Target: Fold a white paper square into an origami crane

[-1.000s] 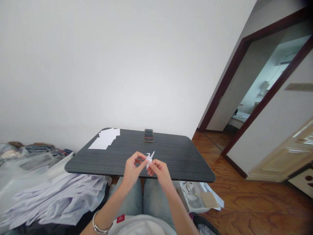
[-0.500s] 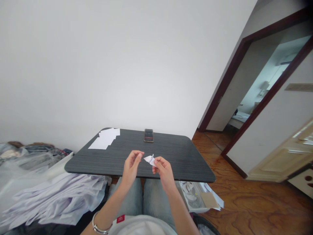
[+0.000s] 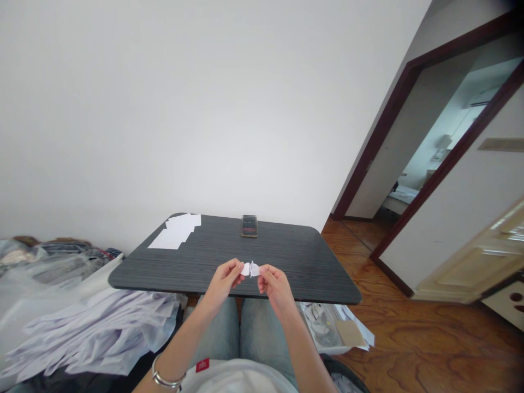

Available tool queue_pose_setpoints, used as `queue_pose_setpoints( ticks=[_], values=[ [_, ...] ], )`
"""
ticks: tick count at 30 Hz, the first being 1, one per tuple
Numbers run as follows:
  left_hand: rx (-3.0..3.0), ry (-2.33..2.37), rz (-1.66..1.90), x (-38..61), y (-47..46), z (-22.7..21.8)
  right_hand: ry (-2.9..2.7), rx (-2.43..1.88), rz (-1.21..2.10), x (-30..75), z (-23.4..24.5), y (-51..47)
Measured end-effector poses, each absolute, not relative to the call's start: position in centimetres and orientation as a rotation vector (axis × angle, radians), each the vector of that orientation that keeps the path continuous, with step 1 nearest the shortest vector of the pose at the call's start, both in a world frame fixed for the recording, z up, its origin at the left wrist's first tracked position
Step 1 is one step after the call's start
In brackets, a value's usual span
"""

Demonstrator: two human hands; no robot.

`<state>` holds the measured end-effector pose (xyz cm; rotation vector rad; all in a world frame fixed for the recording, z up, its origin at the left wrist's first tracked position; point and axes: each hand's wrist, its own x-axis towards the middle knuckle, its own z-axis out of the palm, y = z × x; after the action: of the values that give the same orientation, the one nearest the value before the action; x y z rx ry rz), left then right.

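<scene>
Sideways, the folded paper point(image 3: 255, 269) stretches between left hand point(image 3: 222, 280) and right hand point(image 3: 275, 283), fingers pinching its opposite ends; I can't read the red label point(image 3: 202, 365).

A silvery bangle point(image 3: 165, 383) accompanies pale blue jeans point(image 3: 262, 334) and a white top point(image 3: 241, 377) with red label point(image 3: 202, 365).

This looks like a room in a home: a glossy wood-grain floor point(image 3: 442, 349), a dark reddish door frame point(image 3: 374, 143) giving onto a further room point(image 3: 434, 134) with what seems to be a bed point(image 3: 403, 194), and cream panelled woodwork point(image 3: 487, 270) at the far right. Heaped clothes point(image 3: 65, 251), partly under clear plastic point(image 3: 28, 286), lie beside a black wood-grain desk point(image 3: 298, 262) set against a white wall point(image 3: 229, 109)
</scene>
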<state>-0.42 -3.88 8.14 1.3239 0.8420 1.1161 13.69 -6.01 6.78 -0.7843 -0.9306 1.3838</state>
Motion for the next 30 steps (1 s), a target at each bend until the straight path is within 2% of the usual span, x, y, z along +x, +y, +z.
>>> queue_pose_setpoints(
  ticks=[30],
  values=[
    [1.456,0.871,1.102,-1.05,-3.92,8.68,-1.052,-0.833,0.989,13.7,6.32,-5.95]
  ],
)
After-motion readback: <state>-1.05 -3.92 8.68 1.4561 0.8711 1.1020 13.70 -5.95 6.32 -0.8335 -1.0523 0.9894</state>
